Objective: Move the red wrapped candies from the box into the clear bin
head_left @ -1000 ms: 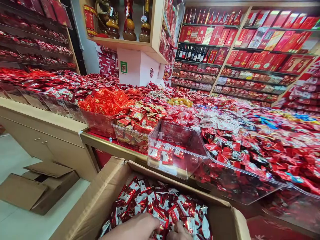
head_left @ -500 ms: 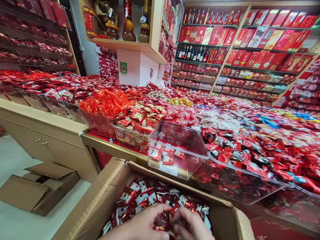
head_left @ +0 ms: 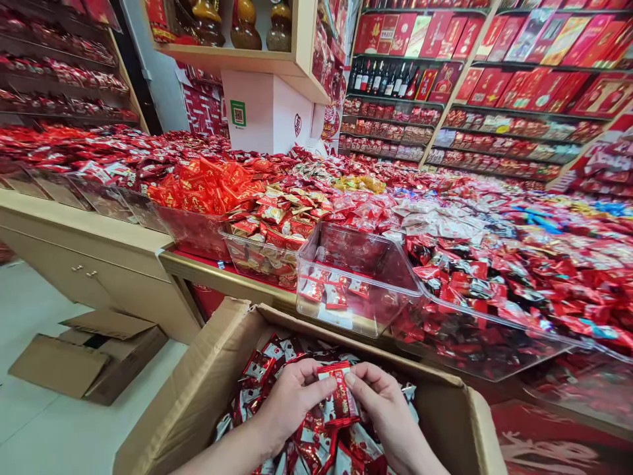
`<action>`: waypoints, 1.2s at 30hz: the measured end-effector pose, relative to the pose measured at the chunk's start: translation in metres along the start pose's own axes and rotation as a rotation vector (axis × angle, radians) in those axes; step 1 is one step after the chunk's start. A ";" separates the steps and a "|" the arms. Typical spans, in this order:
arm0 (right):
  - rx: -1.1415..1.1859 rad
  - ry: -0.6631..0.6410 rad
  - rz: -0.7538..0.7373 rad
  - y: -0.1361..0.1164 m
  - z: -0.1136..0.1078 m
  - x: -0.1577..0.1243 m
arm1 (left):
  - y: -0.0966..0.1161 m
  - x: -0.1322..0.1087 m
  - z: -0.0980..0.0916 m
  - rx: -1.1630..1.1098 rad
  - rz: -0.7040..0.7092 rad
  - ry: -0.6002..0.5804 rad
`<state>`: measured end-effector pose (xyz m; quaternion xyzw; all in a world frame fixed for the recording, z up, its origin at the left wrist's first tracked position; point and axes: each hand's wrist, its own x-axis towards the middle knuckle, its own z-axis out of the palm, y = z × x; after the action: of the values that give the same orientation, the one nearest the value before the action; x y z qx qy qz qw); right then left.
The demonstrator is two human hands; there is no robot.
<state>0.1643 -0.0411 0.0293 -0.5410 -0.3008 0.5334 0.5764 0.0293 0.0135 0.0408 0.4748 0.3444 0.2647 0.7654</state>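
Note:
Both my hands are over an open cardboard box (head_left: 198, 389) full of red-and-white wrapped candies (head_left: 262, 366). My left hand (head_left: 289, 399) and my right hand (head_left: 383, 409) are closed together on a small bunch of those candy packets (head_left: 341, 396), held upright between the fingertips just above the pile. Right behind the box stands a clear plastic bin (head_left: 359, 280) on the counter's front edge, holding only a few of the same packets at its bottom.
The counter (head_left: 217, 277) carries more clear bins heaped with red sweets, stretching far back and right. Wall shelves (head_left: 494, 72) hold red gift boxes and bottles. A flattened carton (head_left: 89, 353) lies on the white floor at left.
My hands have come up out of the candy pile and drawn together with a bunch of packets between them. The camera has tilted down slightly.

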 end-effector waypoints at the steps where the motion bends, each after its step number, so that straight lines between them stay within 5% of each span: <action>1: 0.016 0.013 -0.009 0.000 0.001 -0.001 | 0.000 -0.001 0.001 -0.017 -0.010 0.002; 9: -0.151 0.027 -0.169 0.003 0.000 -0.007 | -0.001 0.000 0.004 -0.057 -0.019 0.086; 13: -0.571 0.058 -0.533 0.008 0.003 -0.011 | 0.000 -0.003 0.005 -0.328 -0.104 -0.085; 17: -0.740 -0.157 -0.735 0.005 0.010 -0.019 | 0.000 -0.003 0.001 -0.485 -0.173 -0.093; 23: -0.629 0.088 -0.410 0.000 0.000 -0.012 | 0.006 0.000 0.001 -0.612 -0.134 -0.130; 29: -0.352 -0.051 -0.079 0.011 0.001 -0.007 | -0.002 -0.001 0.003 -0.539 -0.092 -0.156; 36: -0.250 -0.058 -0.116 0.007 -0.005 -0.008 | -0.002 -0.001 0.004 -0.070 -0.045 0.113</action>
<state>0.1645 -0.0509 0.0233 -0.5749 -0.4121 0.4728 0.5255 0.0320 0.0102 0.0401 0.4240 0.3882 0.2855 0.7668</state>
